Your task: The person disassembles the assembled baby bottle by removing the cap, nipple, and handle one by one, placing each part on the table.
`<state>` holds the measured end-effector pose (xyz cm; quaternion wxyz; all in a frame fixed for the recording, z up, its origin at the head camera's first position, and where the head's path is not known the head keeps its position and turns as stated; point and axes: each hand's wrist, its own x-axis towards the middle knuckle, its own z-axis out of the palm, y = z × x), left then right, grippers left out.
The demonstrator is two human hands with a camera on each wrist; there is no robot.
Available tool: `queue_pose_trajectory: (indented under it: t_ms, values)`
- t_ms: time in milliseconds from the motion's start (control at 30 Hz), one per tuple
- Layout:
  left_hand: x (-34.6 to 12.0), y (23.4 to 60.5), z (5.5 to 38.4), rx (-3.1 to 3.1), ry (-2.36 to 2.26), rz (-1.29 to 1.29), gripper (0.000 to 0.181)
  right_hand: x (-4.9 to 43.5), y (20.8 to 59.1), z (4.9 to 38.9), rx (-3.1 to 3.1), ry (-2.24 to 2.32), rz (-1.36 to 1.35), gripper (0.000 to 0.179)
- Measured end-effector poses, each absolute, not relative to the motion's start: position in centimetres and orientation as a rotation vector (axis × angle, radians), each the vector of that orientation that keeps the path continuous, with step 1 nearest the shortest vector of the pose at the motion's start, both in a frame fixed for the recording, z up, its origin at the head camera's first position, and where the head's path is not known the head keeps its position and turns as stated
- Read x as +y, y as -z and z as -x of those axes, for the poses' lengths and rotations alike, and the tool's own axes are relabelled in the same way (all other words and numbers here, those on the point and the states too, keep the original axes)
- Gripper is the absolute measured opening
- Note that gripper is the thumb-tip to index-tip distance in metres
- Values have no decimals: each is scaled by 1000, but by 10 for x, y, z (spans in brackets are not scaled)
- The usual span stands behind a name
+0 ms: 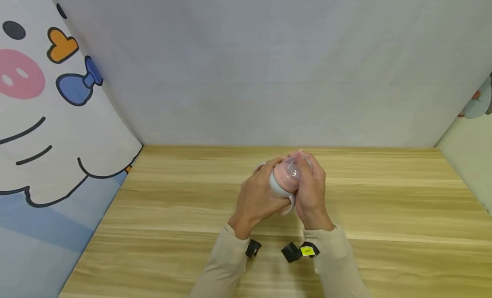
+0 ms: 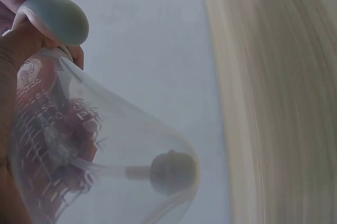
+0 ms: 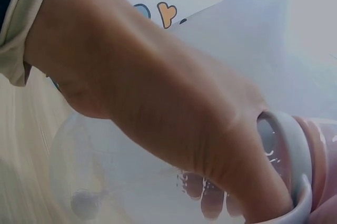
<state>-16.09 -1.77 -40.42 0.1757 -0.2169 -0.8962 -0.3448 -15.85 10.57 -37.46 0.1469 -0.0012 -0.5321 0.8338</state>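
Far left, a cartoon-printed panel [image 1: 77,135] is seen beside the wood-grain counter [image 1: 173,204]; a plain grey wall [image 1: 269,76] is set along the far edge. Next, the left hand [image 1: 255,195], beige-sleeved, a black wrist device [image 1: 252,248] at its cuff. By it a baby bottle [image 1: 284,180] is gripped, its fingers curled round the body, the thumb passed through a pale handle [image 3: 304,192]. Bottle held above the counter, near mid-width, tilted, cap end toward the right hand. Inside the clear body, a straw [image 2: 100,167] ending in a rounded weight [image 2: 172,172] is made out; raised markings are noted on the wall. A pink collar [image 1: 282,177] is topped by a clear cap [image 1: 295,173]. Right, the cap is held by the right hand [image 1: 312,191], fingers curled about it, thumb laid along its near side. A black device with a yellow label [image 1: 307,251] is worn at that wrist. Far right, a pale panel [image 1: 469,148].
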Motion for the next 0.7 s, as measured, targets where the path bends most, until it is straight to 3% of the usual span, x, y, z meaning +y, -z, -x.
queue_pose_trajectory:
  t_ms: [267, 500, 700]
  values:
    - [-20, 404, 162, -2549, 947, 638, 84, 107, 379, 162, -1503, -2439, -33, 29]
    - [-17, 406, 160, -2543, 1067, 732, 94, 116, 377, 165, -1406, -2501, 117, 45]
    - [-17, 403, 157, -2579, 1100, 680, 96, 114, 374, 164, -1464, -2444, 130, 43]
